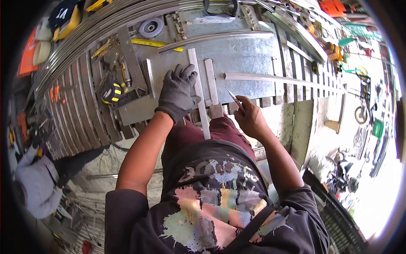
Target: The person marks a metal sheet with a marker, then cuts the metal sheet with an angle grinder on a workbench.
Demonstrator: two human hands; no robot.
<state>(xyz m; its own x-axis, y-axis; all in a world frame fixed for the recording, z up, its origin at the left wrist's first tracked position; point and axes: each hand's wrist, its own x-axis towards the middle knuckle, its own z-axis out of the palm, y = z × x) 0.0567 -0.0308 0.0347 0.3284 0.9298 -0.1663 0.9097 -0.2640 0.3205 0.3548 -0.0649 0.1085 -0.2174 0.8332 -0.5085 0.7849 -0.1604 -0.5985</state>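
My left hand, in a dark grey glove, rests on the metal sheet, its index finger and thumb against a flat metal bar. That bar runs lengthwise from the sheet over the bench edge to my lap. To its right lies a try square, its thicker block at the edge nearest me. My bare right hand is closed round a slim pen with a white and red barrel. Its tip points up and left, apart from the bar.
A slatted metal bench carries a tape measure, a grinding disc, a yellow rule and a long metal tube. Long rods lie along the back. Another person is at the lower left.
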